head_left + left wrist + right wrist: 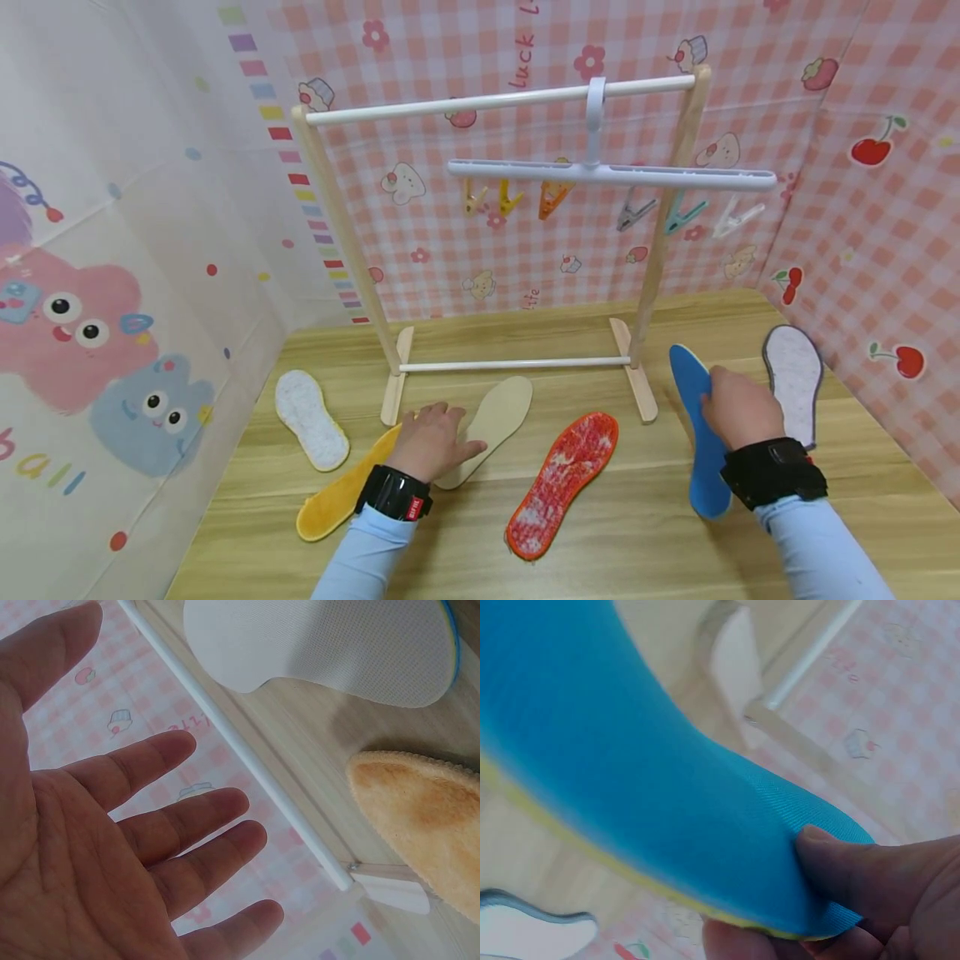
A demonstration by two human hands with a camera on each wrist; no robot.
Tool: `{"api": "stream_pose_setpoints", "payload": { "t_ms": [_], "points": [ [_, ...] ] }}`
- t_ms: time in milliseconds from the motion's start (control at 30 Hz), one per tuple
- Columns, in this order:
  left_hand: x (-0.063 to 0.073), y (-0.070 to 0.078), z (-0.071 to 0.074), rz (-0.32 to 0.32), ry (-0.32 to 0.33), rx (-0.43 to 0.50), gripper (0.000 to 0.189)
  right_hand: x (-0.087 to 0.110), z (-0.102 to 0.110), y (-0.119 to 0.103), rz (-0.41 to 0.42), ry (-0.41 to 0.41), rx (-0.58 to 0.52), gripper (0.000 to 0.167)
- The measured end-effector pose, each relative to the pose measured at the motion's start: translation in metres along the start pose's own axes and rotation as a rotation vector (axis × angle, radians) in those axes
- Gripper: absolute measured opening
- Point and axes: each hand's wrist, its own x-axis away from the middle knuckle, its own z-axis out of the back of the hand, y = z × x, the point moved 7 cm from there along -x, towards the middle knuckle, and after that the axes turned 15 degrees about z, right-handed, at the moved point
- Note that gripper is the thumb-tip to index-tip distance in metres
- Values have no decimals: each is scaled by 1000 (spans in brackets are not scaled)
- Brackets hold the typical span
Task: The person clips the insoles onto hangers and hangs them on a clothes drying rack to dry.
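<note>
A blue insole (699, 433) with a yellow edge is gripped by my right hand (744, 407). In the right wrist view, the thumb lies on the face of the blue insole (652, 772) and the fingers are under its edge. My left hand (429, 442) hovers over the table between a yellow-orange insole (337, 500) and a cream insole (506, 408). Its fingers are spread and the palm holds nothing, as the left wrist view shows. A red insole (562, 483) lies between the two hands. The grey-edged white insole (795, 375) lies right of my right hand.
A wooden rack (337, 233) with white rods stands behind the insoles. From its top rod hangs a white hanger (622, 173) carrying several coloured clips (553, 198). One white insole with a yellow edge (311, 421) lies at the left. Printed cloth walls (480, 250) enclose the table.
</note>
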Motion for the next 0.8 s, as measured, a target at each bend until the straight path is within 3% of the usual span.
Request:
{"api": "stream_pose_setpoints", "payload": {
  "t_ms": [200,567,800],
  "points": [
    [1,-1,1,4,-3,3,64,-3,15,-16,32,91,9,17],
    [-1,-1,5,-4,3,8,63,-8,31,-42,47,178,-9,18],
    [-5,0,9,-14,12,-15,61,-10,37,-59,112,288,-5,17]
  ]
}}
